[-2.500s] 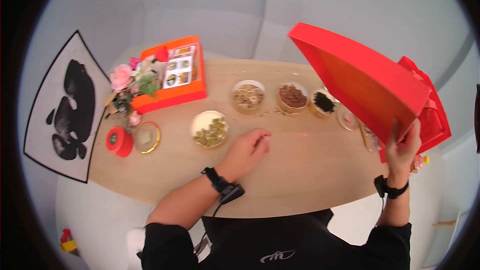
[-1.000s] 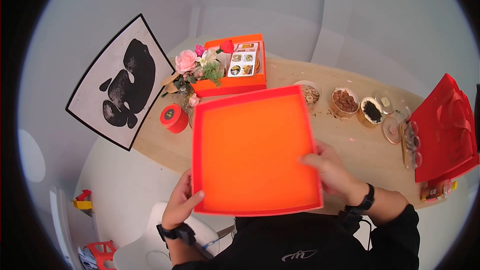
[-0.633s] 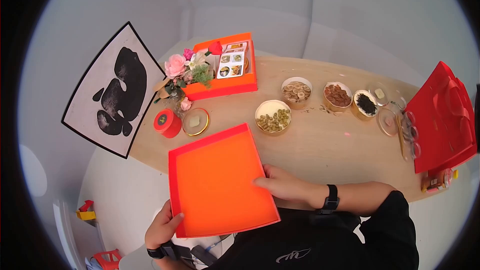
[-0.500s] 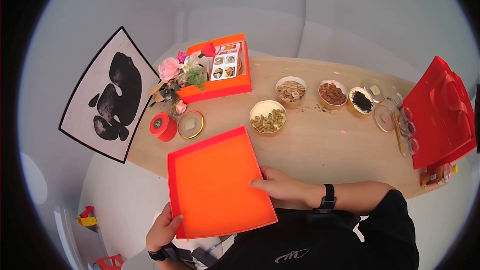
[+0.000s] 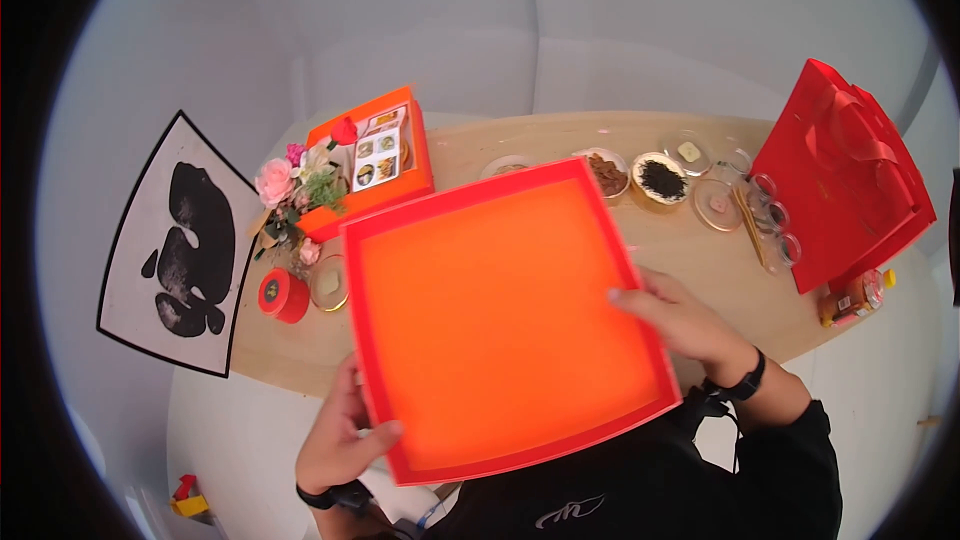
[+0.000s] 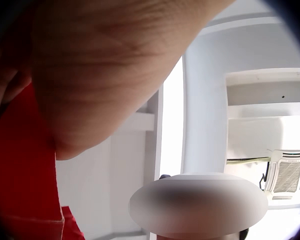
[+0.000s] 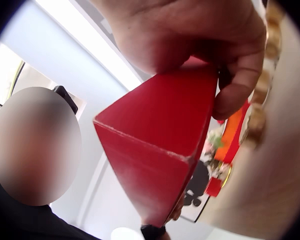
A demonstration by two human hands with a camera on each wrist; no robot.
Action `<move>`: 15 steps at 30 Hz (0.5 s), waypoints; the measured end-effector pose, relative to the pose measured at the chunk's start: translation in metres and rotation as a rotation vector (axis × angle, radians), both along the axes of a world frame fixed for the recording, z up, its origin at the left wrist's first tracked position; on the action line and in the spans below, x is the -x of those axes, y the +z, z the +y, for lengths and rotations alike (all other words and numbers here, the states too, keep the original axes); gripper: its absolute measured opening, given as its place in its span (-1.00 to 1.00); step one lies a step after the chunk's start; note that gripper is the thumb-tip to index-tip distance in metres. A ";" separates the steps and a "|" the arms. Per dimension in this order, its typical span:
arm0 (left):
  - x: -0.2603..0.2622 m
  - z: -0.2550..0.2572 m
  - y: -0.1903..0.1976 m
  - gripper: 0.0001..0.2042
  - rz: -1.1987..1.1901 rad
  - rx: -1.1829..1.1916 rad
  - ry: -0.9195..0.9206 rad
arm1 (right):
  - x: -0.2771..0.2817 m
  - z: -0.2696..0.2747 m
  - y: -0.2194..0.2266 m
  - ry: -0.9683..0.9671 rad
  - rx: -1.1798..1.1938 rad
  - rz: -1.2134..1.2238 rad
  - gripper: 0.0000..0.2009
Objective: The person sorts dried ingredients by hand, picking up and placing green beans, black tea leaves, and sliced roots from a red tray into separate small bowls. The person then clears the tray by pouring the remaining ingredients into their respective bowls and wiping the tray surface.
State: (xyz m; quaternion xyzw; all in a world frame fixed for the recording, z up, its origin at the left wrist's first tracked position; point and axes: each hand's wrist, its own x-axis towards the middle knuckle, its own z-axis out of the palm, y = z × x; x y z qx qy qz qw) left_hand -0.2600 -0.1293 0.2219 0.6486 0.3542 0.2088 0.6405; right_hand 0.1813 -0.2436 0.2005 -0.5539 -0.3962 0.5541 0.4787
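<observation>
The tray is a shallow, squarish shell of stiff, smooth board, red on its walls and flat orange inside; the right wrist view shows its red outside with whitish scuffs along the creased edges. It is held up over the near edge of the table, in front of the black shirt. Its open side faces the wearer (orange floor in full sight), and its side walls slant from far left to near right; being nearly square, it shows no clear long axis. The left hand grips the near left wall, thumb over the rim; the right hand clamps the right wall, thumb on the inside, fingers outside. Beyond stand a round bowl of black shreds, soft-looking flowers beside an orange box, and a red bag with ribbon-like handles.
</observation>
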 end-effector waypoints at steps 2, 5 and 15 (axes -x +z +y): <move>-0.038 0.003 -0.002 0.05 0.047 0.000 -0.083 | -0.026 -0.030 0.004 -0.075 0.035 -0.085 -0.44; -0.086 0.006 -0.016 0.06 0.183 -0.021 -0.334 | -0.060 -0.076 -0.006 -0.171 0.122 -0.279 -0.47; -0.156 0.007 -0.053 -0.07 0.337 -0.211 -0.584 | -0.085 -0.113 -0.019 -0.249 0.324 -0.753 -0.61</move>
